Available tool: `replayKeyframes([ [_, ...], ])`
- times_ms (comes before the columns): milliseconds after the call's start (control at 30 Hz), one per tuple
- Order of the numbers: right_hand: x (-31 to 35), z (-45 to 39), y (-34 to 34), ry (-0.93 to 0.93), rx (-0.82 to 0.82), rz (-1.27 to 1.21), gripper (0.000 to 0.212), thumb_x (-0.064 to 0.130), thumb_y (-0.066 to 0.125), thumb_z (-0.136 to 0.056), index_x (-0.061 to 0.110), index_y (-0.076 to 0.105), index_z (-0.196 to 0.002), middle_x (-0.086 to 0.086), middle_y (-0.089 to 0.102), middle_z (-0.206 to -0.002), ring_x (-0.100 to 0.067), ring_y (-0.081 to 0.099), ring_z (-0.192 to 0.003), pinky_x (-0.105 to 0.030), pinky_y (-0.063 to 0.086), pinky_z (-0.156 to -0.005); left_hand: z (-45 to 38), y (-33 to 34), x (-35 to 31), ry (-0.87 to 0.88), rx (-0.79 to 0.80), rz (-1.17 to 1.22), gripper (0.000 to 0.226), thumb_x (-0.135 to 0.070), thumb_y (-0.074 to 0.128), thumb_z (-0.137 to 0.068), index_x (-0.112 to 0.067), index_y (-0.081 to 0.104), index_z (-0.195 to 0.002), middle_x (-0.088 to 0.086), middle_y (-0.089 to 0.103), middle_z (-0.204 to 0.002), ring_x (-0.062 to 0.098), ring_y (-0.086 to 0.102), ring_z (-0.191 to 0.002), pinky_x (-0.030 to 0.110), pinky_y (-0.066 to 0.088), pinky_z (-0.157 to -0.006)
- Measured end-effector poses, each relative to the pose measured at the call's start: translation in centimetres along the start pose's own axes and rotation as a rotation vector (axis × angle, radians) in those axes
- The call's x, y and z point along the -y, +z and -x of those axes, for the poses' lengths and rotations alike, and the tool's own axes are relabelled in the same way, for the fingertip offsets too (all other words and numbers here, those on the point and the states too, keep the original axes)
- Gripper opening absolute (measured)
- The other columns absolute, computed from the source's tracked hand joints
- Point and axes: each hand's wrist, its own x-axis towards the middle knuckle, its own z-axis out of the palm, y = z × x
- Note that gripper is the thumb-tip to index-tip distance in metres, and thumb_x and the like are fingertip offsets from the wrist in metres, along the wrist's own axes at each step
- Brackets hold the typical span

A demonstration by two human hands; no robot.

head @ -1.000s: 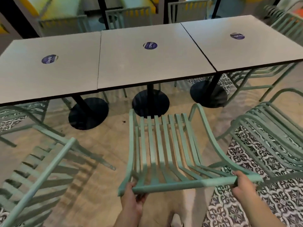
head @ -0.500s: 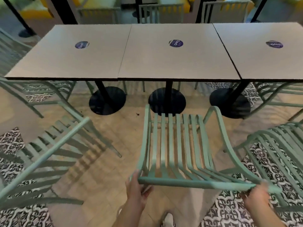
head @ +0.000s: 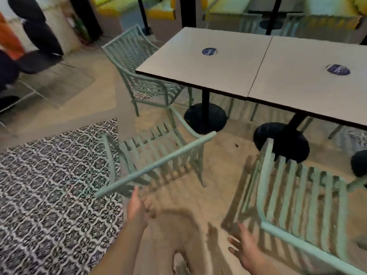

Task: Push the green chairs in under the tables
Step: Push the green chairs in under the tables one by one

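A green slatted chair (head: 156, 161) stands on the floor ahead of me, out from the left grey table (head: 200, 66), its top rail slanting toward me. My left hand (head: 138, 205) hovers just below that rail's near end with relaxed fingers, holding nothing. Off to the right is the green chair (head: 297, 201) with its seat facing the second table (head: 309, 86). My right hand (head: 244, 247) is spread just left of its back rail, apart from it. A third green chair (head: 137, 74) sits at the left table's end.
Black round table bases (head: 205, 118) (head: 282, 143) stand under the tables. Patterned floor tiles (head: 51, 185) lie to my left. Black chairs (head: 35, 36) and a person's orange sleeve (head: 8, 36) are at the far left. More green chairs (head: 250, 22) line the tables' far side.
Both hands have let go of the chair's back rail. My view has swung left, so that chair now sits at the right and another chair is in front.
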Motion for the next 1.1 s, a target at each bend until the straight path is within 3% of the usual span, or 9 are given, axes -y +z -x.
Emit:
replayKeyframes([
  [67, 2.3, 0.0, 5.4, -0.042, 0.117, 0.04, 0.05, 0.041, 0.047, -0.097, 0.007, 0.048, -0.133, -0.013, 0.05, -0.122, -0.024, 0.053, -0.096, -0.037, 0.041, -0.077, -1.3, -1.8, -2.0, -0.002, 0.001, -0.05, 0.035, -0.051, 0.039, -0.099, -0.021, 0.053, -0.088, 0.005, 0.048, -0.075, 0.02, 0.042, -0.063, 0.028, 0.044, -0.051],
  [167, 5.9, 0.3, 12.0, -0.145, 0.198, 0.034, 0.048, 0.041, 0.045, -0.098, 0.013, 0.044, -0.137, -0.013, 0.046, -0.135, -0.021, 0.054, -0.097, -0.038, 0.046, -0.084, -3.0, -4.1, -4.7, -0.066, -0.009, -0.027, 0.04, -0.054, 0.044, -0.095, -0.017, 0.056, -0.089, 0.01, 0.055, -0.093, 0.025, 0.054, -0.08, 0.039, 0.051, -0.071],
  [267, 10.5, 0.9, 16.1, -0.209, 0.2, 0.016, 0.058, 0.044, 0.047, -0.097, 0.015, 0.033, -0.146, -0.014, 0.039, -0.146, -0.031, 0.045, -0.126, -0.049, 0.039, -0.106, -4.4, -5.3, -6.0, -0.089, -0.015, 0.068, 0.051, -0.057, 0.046, -0.093, -0.013, 0.055, -0.117, 0.017, 0.053, -0.126, 0.035, 0.055, -0.111, 0.054, 0.049, -0.092],
  [367, 14.1, 0.5, 18.8, -0.2, 0.196, -0.07, 0.069, 0.048, 0.053, -0.093, 0.017, 0.027, -0.149, -0.015, 0.032, -0.151, -0.032, 0.039, -0.135, -0.054, 0.041, -0.103, -5.4, -5.5, -6.6, -0.123, -0.037, 0.157, 0.068, -0.058, 0.048, -0.093, -0.008, 0.042, -0.138, 0.019, 0.05, -0.134, 0.035, 0.055, -0.111, 0.05, 0.052, -0.077],
  [433, 15.8, -0.3, 20.2, -0.201, 0.172, -0.115, 0.072, 0.048, 0.056, -0.092, 0.021, 0.024, -0.15, -0.016, 0.027, -0.154, -0.034, 0.035, -0.137, -0.057, 0.041, -0.102, -6.2, -5.3, -6.7, -0.147, -0.057, 0.21, 0.066, -0.056, 0.049, -0.093, -0.005, 0.043, -0.134, 0.019, 0.05, -0.134, 0.036, 0.054, -0.11, 0.05, 0.05, -0.075],
  [567, 18.3, -1.5, 21.9, -0.158, 0.135, -0.205, 0.071, 0.043, 0.058, -0.092, 0.022, 0.023, -0.15, -0.017, 0.026, -0.154, -0.036, 0.036, -0.137, -0.059, 0.038, -0.104, -7.2, -4.6, -6.9, -0.167, -0.101, 0.306, 0.044, -0.05, 0.049, -0.095, -0.008, 0.048, -0.108, 0.018, 0.048, -0.122, 0.034, 0.051, -0.106, 0.053, 0.046, -0.093],
  [633, 19.4, -2.2, 22.0, -0.122, 0.134, -0.235, 0.07, 0.04, 0.059, -0.092, 0.023, 0.024, -0.15, -0.017, 0.029, -0.153, -0.036, 0.039, -0.135, -0.058, 0.039, -0.104, -7.7, -4.2, -7.2, -0.188, -0.121, 0.362, 0.041, -0.049, 0.052, -0.094, -0.009, 0.049, -0.107, 0.017, 0.046, -0.116, 0.033, 0.05, -0.104, 0.053, 0.045, -0.094],
  [867, 22.1, -5.1, 21.9, -0.115, 0.096, -0.206, 0.057, 0.03, 0.058, -0.094, 0.012, 0.036, -0.143, -0.014, 0.048, -0.14, -0.031, 0.049, -0.127, -0.055, 0.041, -0.102, -9.8, -3.5, -8.6, -0.233, -0.185, 0.46, 0.053, -0.045, 0.059, -0.091, -0.007, 0.049, -0.127, 0.019, 0.049, -0.122, 0.036, 0.051, -0.119, 0.053, 0.05, -0.09],
  [1100, 22.4, -8.2, 22.4, -0.133, 0.017, -0.089, 0.051, 0.02, 0.062, -0.092, 0.009, 0.041, -0.138, -0.015, 0.055, -0.128, -0.033, 0.055, -0.117, -0.057, 0.052, -0.082, -11.0, -4.0, -8.6, -0.189, -0.255, 0.429, 0.047, -0.027, 0.06, -0.093, 0.0, 0.05, -0.129, 0.021, 0.058, -0.123, 0.038, 0.063, -0.098, 0.046, 0.058, -0.052],
])
